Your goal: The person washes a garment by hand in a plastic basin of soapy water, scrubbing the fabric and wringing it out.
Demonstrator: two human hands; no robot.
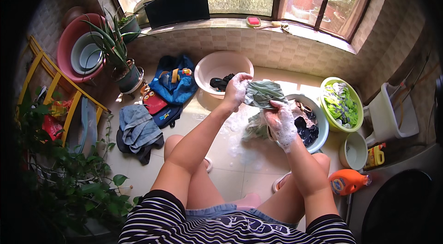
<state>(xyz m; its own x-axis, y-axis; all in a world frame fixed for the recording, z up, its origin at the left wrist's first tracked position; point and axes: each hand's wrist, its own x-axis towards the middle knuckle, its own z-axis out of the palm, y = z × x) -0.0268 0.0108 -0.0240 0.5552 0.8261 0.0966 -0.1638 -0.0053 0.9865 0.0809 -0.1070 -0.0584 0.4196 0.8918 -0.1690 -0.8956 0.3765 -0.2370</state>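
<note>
My left hand (236, 89) and my right hand (281, 124), both covered in soap suds, grip a wet grey-green garment (264, 94) between them. I hold it above the rim of a pale blue wash basin (321, 119) that has more soapy clothes in it. The left hand holds the upper left of the cloth, the right hand the lower part. I sit low with my bare knees apart. Foam lies on the floor tiles (240, 149) under the garment.
A pink basin (240, 61) with a dark item stands ahead by the window wall. To the right are a green basin (353, 98) of clothes, a small white bucket (354, 151) and an orange detergent bottle (347, 181). A clothes pile (138, 128), blue bag (173, 82) and potted plants (122, 54) lie left.
</note>
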